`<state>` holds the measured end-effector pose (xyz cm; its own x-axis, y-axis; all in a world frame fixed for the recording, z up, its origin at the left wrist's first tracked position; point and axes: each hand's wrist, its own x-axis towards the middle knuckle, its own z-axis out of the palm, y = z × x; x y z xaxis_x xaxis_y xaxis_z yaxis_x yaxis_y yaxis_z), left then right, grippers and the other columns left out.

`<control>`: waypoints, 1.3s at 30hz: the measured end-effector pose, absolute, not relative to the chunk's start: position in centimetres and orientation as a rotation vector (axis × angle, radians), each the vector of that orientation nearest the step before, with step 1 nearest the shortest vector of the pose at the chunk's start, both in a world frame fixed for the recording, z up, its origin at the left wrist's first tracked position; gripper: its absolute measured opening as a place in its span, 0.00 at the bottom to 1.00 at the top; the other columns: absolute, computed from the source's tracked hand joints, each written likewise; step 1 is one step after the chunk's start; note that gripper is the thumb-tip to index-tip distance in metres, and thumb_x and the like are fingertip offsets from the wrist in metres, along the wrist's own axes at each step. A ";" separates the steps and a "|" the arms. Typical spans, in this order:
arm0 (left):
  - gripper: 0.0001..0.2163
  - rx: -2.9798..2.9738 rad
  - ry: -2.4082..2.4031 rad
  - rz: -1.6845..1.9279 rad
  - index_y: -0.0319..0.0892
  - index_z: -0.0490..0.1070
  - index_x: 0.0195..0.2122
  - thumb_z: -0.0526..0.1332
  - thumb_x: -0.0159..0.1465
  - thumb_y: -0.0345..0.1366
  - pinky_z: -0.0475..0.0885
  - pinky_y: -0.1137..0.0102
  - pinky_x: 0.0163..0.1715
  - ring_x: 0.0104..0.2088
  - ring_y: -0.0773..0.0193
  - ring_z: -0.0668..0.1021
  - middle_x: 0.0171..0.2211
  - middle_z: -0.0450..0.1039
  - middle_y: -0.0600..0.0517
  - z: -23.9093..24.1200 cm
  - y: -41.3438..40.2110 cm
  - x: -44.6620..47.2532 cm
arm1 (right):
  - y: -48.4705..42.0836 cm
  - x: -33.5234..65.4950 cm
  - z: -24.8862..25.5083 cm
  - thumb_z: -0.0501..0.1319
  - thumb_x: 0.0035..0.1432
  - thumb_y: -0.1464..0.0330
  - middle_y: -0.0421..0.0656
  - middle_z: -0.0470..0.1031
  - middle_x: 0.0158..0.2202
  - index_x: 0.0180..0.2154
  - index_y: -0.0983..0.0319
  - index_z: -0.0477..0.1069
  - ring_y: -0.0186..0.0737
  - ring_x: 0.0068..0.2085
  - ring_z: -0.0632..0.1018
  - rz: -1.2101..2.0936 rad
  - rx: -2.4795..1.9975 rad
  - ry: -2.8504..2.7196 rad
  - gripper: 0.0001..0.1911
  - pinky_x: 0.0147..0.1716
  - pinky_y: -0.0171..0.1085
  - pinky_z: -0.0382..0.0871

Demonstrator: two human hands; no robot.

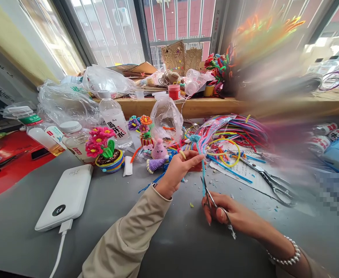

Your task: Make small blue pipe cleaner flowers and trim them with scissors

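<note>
Between the thumb and fingers of my left hand (176,172) is a light blue pipe cleaner (203,170), pinched near its upper part. Its fuzzy stem hangs straight down toward my right hand (235,214). That hand is closed around a small pair of scissors (211,197), whose blades point upward and lie right beside the stem. Whether the blades touch it I cannot tell. A curled light blue tip (194,138) shows above my left fingers. Behind my left hand sit a pink crocheted figure (159,150) and a purple cone-shaped piece (155,165).
Larger silver scissors (269,181) lie on a paper sheet (253,185) at right. Behind them is a bundle of coloured pipe cleaners (244,129). A white power bank (68,193), potted pink flowers (101,143) and a water bottle (114,121) stand left. Small scraps dot the grey table (169,247).
</note>
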<state>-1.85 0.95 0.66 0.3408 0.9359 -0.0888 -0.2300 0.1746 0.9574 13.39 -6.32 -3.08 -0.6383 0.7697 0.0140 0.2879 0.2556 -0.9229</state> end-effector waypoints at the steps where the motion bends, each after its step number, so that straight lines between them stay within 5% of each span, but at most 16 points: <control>1: 0.10 1.052 0.849 0.990 0.37 0.69 0.25 0.66 0.45 0.37 0.67 0.76 0.26 0.22 0.74 0.71 0.20 0.68 0.57 0.7 1.0 -1.8 | -6.3 13.4 -3.1 0.39 0.48 0.40 0.41 0.61 0.26 0.23 0.65 0.66 0.33 0.27 0.64 1.384 -0.956 -2.043 0.36 0.28 0.33 0.59; 27: 0.12 0.926 0.904 1.147 0.38 0.66 0.25 0.67 0.43 0.37 0.68 0.77 0.28 0.22 0.75 0.71 0.21 0.67 0.59 0.9 1.3 -2.1 | -6.2 13.2 -3.3 0.47 0.49 0.43 0.40 0.57 0.20 0.13 0.63 0.57 0.33 0.24 0.62 1.322 -1.184 -1.779 0.32 0.25 0.34 0.56; 39: 0.11 0.959 0.857 1.052 0.37 0.68 0.25 0.67 0.44 0.36 0.67 0.78 0.27 0.23 0.75 0.71 0.22 0.68 0.57 0.9 1.2 -2.0 | -6.9 13.8 -1.8 0.33 0.47 0.39 0.42 0.63 0.28 0.32 0.62 0.64 0.36 0.29 0.64 1.324 -1.126 -2.085 0.38 0.30 0.36 0.62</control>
